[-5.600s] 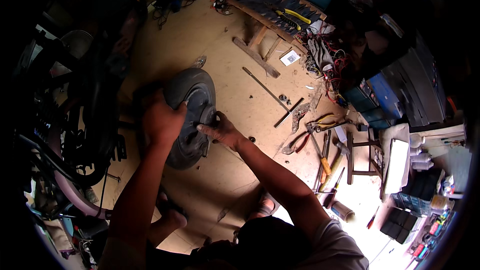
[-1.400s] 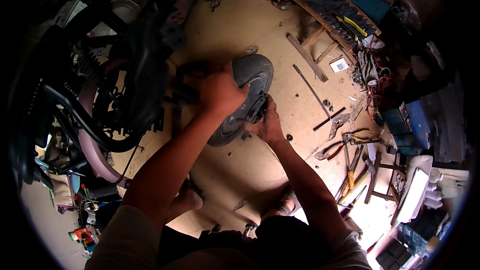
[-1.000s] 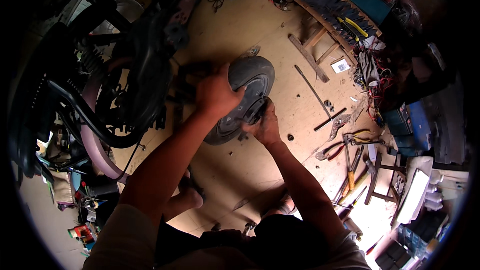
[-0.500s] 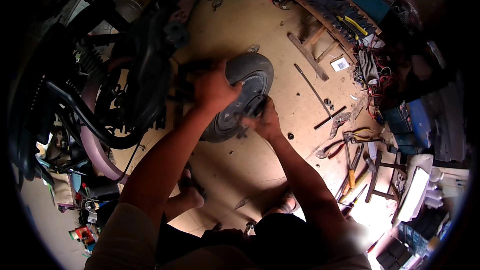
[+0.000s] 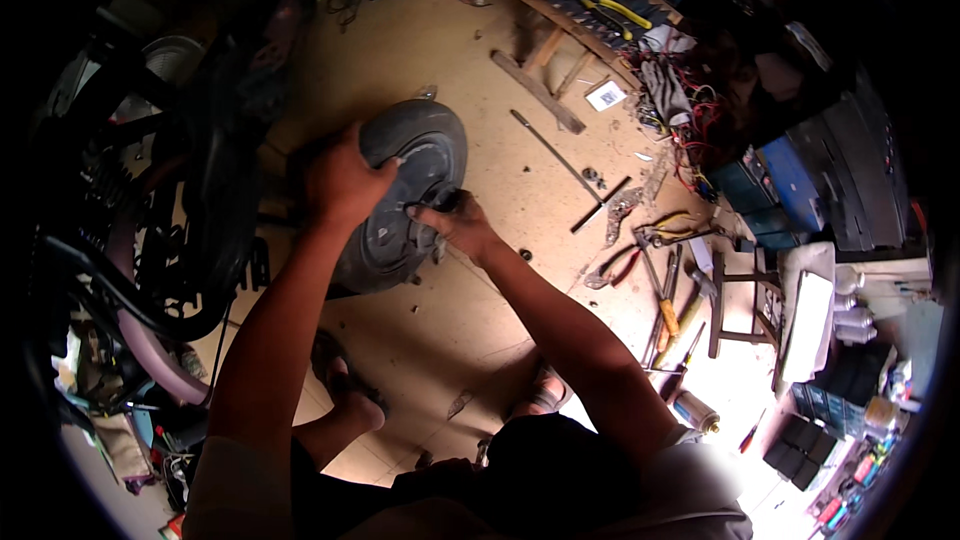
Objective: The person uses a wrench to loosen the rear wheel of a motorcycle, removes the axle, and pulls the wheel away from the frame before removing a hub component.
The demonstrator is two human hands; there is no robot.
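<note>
A small wheel with a black tyre (image 5: pixel 428 126) stands tilted on the floor in front of me, beside the dark frame of a two-wheeler. My left hand (image 5: pixel 348 182) grips its upper left side, with the thumb lying over the tyre onto the wheel face. At the wheel's centre, on the right, my right hand (image 5: pixel 462 227) has its thumb and fingers closed around a dark round hub part (image 5: pixel 433 196). The hand and shadow partly hide that part.
The dark two-wheeler frame (image 5: pixel 205 180) fills the left. Right of the wheel lie a T-handle wrench (image 5: pixel 560 162), pliers (image 5: pixel 625 268) and several other hand tools. A low wooden bench (image 5: pixel 525 5) stands far right, a small wooden stool (image 5: pixel 748 340) nearer, beside a spray can (image 5: pixel 697 412).
The whole scene has shifted left in the picture as the view turned. Both hands stay at the wheel; the right hand's fingers have changed position at the hub.
</note>
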